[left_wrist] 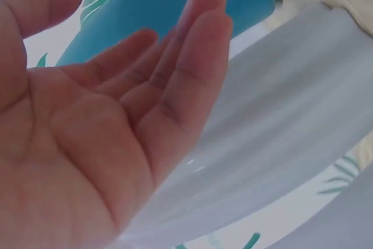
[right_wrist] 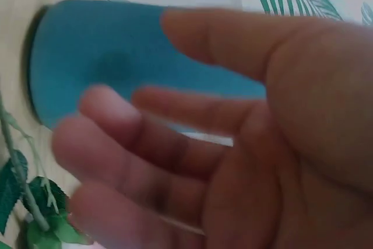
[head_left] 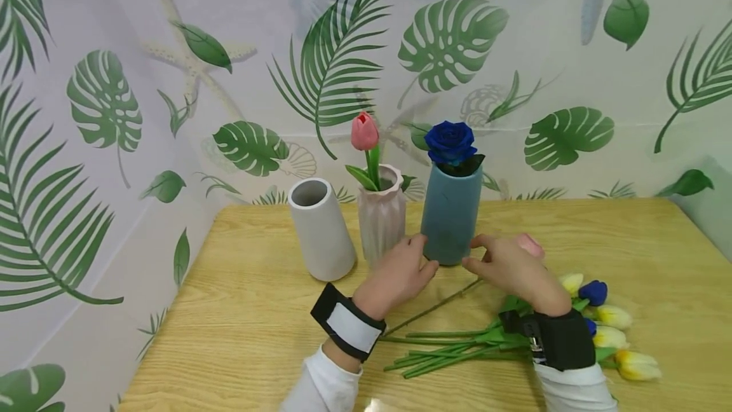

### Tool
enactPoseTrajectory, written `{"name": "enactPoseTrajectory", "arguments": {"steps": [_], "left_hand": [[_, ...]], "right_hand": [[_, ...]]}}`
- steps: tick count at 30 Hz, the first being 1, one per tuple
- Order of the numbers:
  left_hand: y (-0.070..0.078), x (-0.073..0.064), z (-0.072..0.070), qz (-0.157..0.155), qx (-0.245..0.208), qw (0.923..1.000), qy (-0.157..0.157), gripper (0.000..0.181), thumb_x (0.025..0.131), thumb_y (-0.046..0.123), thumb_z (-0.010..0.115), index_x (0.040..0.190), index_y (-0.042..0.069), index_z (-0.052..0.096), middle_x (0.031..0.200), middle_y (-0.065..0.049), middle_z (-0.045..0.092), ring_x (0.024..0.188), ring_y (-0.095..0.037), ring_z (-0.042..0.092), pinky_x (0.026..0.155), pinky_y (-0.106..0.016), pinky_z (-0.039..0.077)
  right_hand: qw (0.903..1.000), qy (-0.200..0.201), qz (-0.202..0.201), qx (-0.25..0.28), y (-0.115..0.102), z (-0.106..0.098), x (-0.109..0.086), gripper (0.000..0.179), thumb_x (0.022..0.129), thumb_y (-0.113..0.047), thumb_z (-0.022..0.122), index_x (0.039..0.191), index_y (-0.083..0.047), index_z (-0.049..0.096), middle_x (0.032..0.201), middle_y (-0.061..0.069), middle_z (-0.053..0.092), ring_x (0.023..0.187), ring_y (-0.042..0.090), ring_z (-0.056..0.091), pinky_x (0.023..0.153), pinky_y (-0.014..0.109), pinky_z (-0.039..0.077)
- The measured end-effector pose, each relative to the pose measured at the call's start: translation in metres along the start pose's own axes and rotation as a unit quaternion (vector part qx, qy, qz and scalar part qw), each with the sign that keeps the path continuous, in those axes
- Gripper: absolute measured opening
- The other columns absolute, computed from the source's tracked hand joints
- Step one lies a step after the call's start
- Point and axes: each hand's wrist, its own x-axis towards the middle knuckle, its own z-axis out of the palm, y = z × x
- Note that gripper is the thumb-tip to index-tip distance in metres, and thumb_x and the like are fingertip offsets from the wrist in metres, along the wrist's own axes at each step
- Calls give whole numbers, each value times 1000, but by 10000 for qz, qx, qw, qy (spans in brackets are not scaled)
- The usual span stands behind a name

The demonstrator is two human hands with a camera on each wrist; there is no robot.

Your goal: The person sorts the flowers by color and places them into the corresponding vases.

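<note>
A teal vase [head_left: 452,215] stands upright on the table, with a blue rose [head_left: 450,143] in its mouth. My left hand [head_left: 394,275] is at the vase's lower left side, its fingers loosely bent and the palm bare in the left wrist view. On the other side, my right hand [head_left: 511,266] is by the vase's lower right, thumb and fingers spread apart with nothing between them. Just left of the teal vase is a pale pink fluted vase [head_left: 382,215] holding a pink tulip [head_left: 365,132]; my left hand overlaps its base in the head view.
A white vase [head_left: 323,231] with nothing in its mouth stands at the left. Under and beside my right forearm lies a bunch of yellow, white and blue tulips [head_left: 612,316], green stems [head_left: 440,355] pointing left. A pink flower [head_left: 530,245] lies behind my right hand.
</note>
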Motion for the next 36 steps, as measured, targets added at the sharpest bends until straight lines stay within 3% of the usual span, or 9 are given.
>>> {"name": "enactPoseTrajectory", "arguments": {"steps": [5, 9, 14, 18, 23, 28, 32, 36], "left_hand": [[7, -10, -6, 204, 632, 9978, -92, 43, 104, 32, 53, 136, 4, 52, 122, -13, 65, 104, -23, 66, 81, -33, 54], [13, -17, -7, 354, 913, 9951, -132, 40, 104, 33, 52, 133, 6, 53, 116, -11, 67, 93, -21, 68, 70, -30, 54], [14, -26, -5, 637, 1365, 9886, -29, 35, 103, 35, 54, 127, 8, 56, 101, -7, 67, 80, -18, 66, 59, -28, 49], [7, -38, -4, 802, 1679, 9820, -310, 36, 103, 38, 54, 126, 11, 58, 100, -5, 66, 82, -17, 66, 59, -29, 50], [-10, -60, -5, 1002, 1660, 9783, -724, 36, 102, 39, 54, 128, 14, 58, 101, -1, 66, 80, -12, 65, 58, -25, 49], [-35, -84, -7, 1098, 1222, 9823, -905, 32, 102, 36, 55, 127, 15, 62, 105, 2, 67, 85, -7, 64, 65, -23, 51], [-53, -100, -10, 1204, 994, 9850, -736, 27, 102, 32, 57, 122, 15, 65, 105, 3, 68, 84, -5, 64, 66, -22, 51], [-62, -102, -19, 1314, 943, 9860, -411, 24, 103, 30, 56, 120, 16, 65, 101, 4, 68, 82, -6, 63, 64, -23, 51]], "right_hand": [[9938, -1017, -441, 133, 0, 15, 1, 38, 96, -15, 64, 127, 7, 57, 77, 5, 61, 59, 16, 52, 55, 31, 41], [9894, -1323, -581, 150, 3, 33, 4, 24, 91, -4, 63, 114, 3, 63, 76, 2, 57, 57, 14, 41, 57, 31, 34], [9901, -1155, -786, -113, 4, 46, 6, 16, 87, 1, 64, 102, -3, 66, 82, 3, 60, 62, 13, 44, 60, 33, 35], [9917, -1036, -677, -344, 1, 47, 7, 12, 88, 1, 64, 97, -7, 66, 77, 2, 56, 61, 15, 43, 59, 32, 34], [9928, -968, -502, -502, -3, 47, 6, 9, 92, -2, 63, 91, -10, 65, 72, 1, 53, 58, 15, 43, 57, 31, 33], [9937, -762, -594, -560, -5, 43, 3, 10, 94, -4, 62, 87, -11, 63, 67, -1, 52, 53, 12, 40, 54, 30, 33], [9949, -721, -620, -335, -5, 39, 0, 7, 96, -5, 59, 93, -10, 62, 59, -2, 49, 48, 11, 39, 50, 29, 33], [9964, -613, -578, -92, -4, 35, 0, 6, 100, -6, 55, 98, -7, 61, 56, -1, 48, 45, 12, 40, 48, 29, 33]]}}
